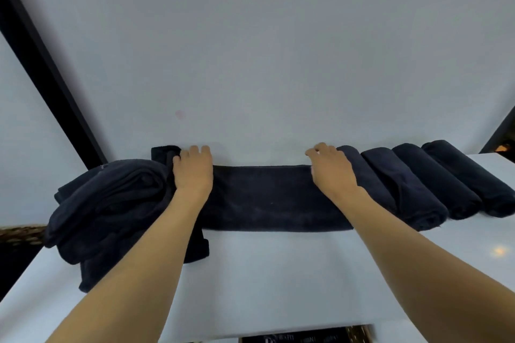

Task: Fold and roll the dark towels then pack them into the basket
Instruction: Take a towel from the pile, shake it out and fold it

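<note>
A dark towel, folded into a long strip, lies across the white table against the wall. My left hand grips its far left corner with curled fingers. My right hand grips its far right corner, fingertips bent over the back edge. A loose heap of dark towels lies at the left, touching my left wrist. Several rolled dark towels lie side by side at the right. No basket shows in the head view.
A pale wall rises directly behind the towels. A black frame runs diagonally at the left. The table's front edge is near the bottom, with a dark printed object below it.
</note>
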